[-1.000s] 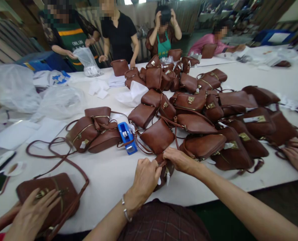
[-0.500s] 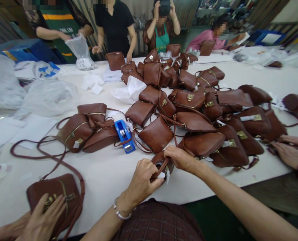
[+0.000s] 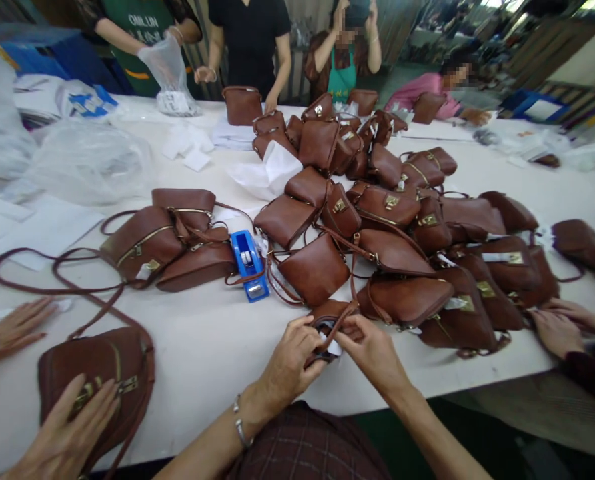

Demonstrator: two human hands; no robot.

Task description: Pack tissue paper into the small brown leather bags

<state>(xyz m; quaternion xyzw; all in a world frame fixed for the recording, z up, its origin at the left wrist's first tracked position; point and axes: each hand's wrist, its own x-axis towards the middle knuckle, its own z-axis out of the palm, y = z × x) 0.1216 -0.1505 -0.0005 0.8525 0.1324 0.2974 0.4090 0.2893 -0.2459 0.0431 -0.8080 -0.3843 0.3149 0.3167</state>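
A small brown leather handbag (image 3: pixel 331 309) stands at the table's front edge before me, its dark opening facing up. My left hand (image 3: pixel 290 360) is closed on the near-left rim of this bag, thumb and fingers at the opening. At the other side my right hand (image 3: pixel 375 350) pinches at the opening, beside the strap (image 3: pixel 346 312) that crosses it; the exact part between those fingertips is hard to make out. A white tag (image 3: pixel 334 346) shows between my two hands. Part of the bag's body is hidden behind my fingers.
Many brown handbags (image 3: pixel 312 270) lie heaped beyond my hands. A blue tape dispenser (image 3: pixel 249 267) stands left of them. At left, a co-worker's hand (image 3: pixel 77 420) rests on another bag (image 3: pixel 92 373); at right are a co-worker's hands (image 3: pixel 557 330). Clear plastic bags (image 3: pixel 92 163) lie far left.
My right hand has come down from the far side of the bag's opening to its right side, by the white tag. My left hand keeps its hold. A co-worker's hand at left has lifted off onto the table.
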